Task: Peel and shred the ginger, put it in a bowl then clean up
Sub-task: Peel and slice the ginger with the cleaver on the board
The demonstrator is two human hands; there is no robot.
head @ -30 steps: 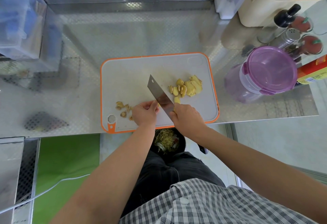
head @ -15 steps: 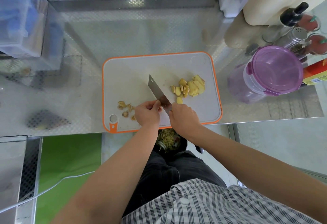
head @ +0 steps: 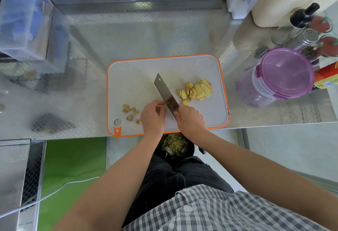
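Head: ginger slices [head: 198,90] beside right fingers [head: 181,110] gripping knife [head: 165,92].

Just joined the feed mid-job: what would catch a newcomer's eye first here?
The cleaver gripped by the right hand slants across the middle of the orange-rimmed cutting board, the left hand curled beside its blade. Pale yellow ginger slices are heaped right of the blade, brown peel scraps at the board's near left. A purple-lidded container stands on the counter to the right.
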